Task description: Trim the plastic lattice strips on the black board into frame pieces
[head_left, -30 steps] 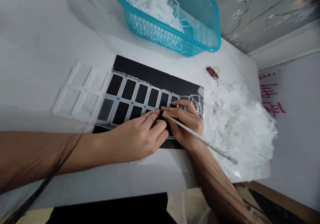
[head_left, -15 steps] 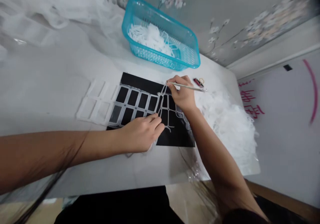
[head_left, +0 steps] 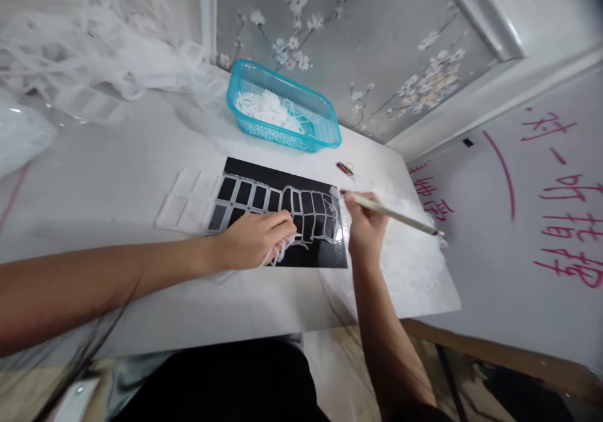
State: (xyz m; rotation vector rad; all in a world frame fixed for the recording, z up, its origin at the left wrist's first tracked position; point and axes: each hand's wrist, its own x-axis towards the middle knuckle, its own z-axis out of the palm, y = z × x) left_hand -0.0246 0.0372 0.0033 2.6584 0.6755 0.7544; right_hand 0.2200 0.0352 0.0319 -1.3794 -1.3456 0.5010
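Observation:
On the table lies a black board (head_left: 327,260) carrying a translucent lattice sheet (head_left: 333,203) of rounded rectangular openings. My left hand (head_left: 259,237) rests over the board's near middle, fingers closed on a bunch of thin white strips (head_left: 279,255). Just past the board's right edge, my right hand (head_left: 366,221) grips a slim, pale, stick-like tool (head_left: 400,213). One end of the tool points toward the sheet's upper right corner, the other out to the right. At the board's left side sits a white grid piece (head_left: 181,202).
Behind the board stands a blue plastic basket (head_left: 287,142) with white scraps inside. A small red object (head_left: 345,168) lies near it. White scraps (head_left: 405,265) heap at right, more white lattice material (head_left: 108,45) at back left. A whiteboard (head_left: 494,252) borders the table's right.
My right hand has drawn back to the right, off the board, with the tool. The white strips stretched between both hands are now bunched in my left hand. The view has shifted.

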